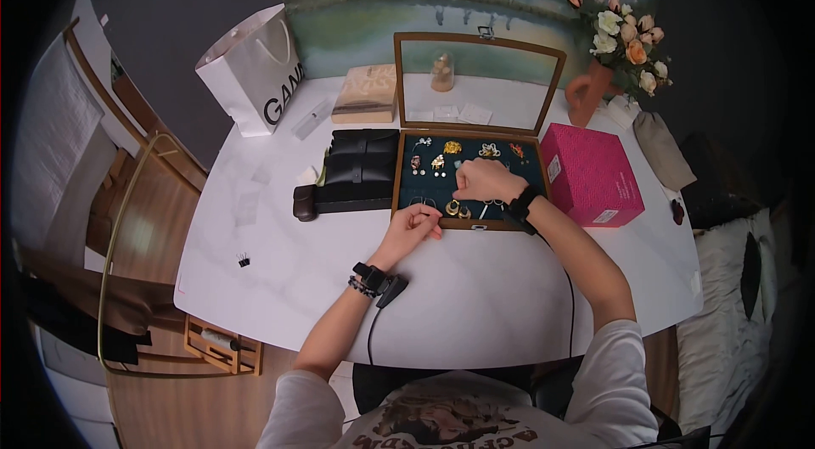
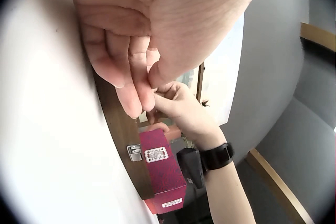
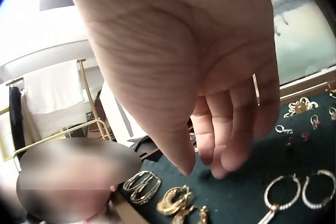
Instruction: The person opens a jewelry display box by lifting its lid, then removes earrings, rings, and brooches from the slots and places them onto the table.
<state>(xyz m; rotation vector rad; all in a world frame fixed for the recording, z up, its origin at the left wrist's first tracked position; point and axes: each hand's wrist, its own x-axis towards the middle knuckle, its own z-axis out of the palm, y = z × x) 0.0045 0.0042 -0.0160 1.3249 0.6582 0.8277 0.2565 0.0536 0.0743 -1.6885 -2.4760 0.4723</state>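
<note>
An open wooden jewellery box (image 1: 469, 227) with a raised glass lid and dark green lining (image 3: 247, 198) holds several brooches and earrings. My right hand (image 1: 480, 182) hovers over the front of the lining, fingers hanging loosely bent (image 3: 210, 163) with nothing between them. Just below them lie gold earrings (image 3: 173, 200) and thin hoops (image 3: 302, 190). My left hand (image 1: 416, 224) sits on the white table at the box's front left corner. Its fingers are curled, the thumb meets them (image 2: 144, 85), and the fingertips touch the wooden rim (image 2: 121, 129). I see nothing pinched there.
A pink box (image 1: 590, 173) stands right of the jewellery box and a black case (image 1: 361, 169) left of it. A white paper bag (image 1: 255, 67), a flat book-like box (image 1: 365, 92) and a vase of flowers (image 1: 624, 42) line the back. A small black clip (image 1: 244, 260) lies near the left edge.
</note>
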